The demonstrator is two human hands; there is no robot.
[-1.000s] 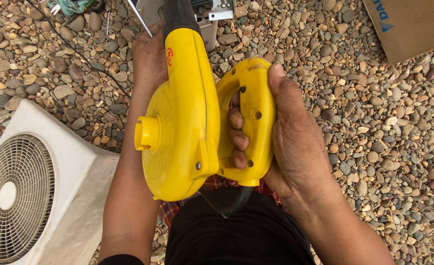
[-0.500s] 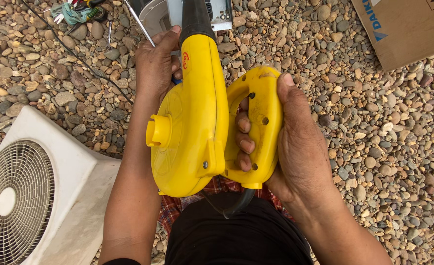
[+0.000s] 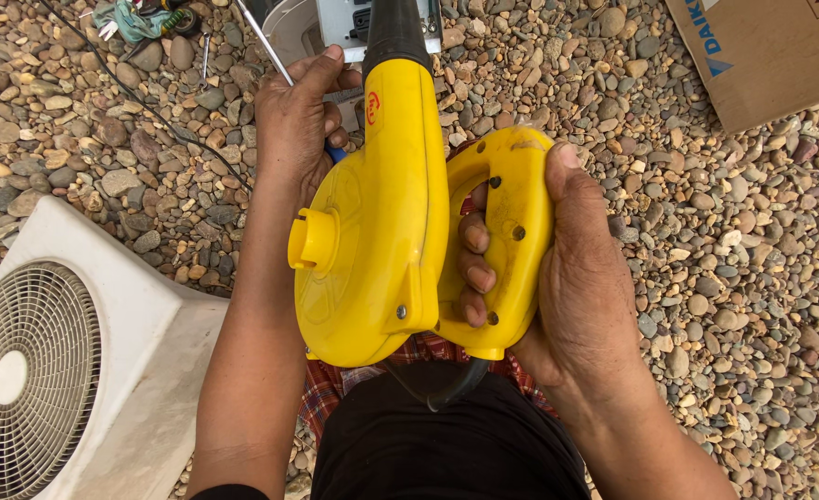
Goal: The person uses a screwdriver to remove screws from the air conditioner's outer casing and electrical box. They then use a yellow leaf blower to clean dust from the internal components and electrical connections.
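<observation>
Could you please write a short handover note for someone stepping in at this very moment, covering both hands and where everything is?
Right hand: wrapped around the handle of the yellow blower, fingers through the loop.
Left hand: laid against the blower's left side near the black nozzle.
The blower is held above the lap, nozzle pointing away toward a white and grey unit on the gravel; its black cord hangs below.
A white fan unit lies to the left, a cardboard box at upper right, small tools and a rag at upper left.
Done: blower gripped in both hands. Whether it is running cannot be told.
</observation>
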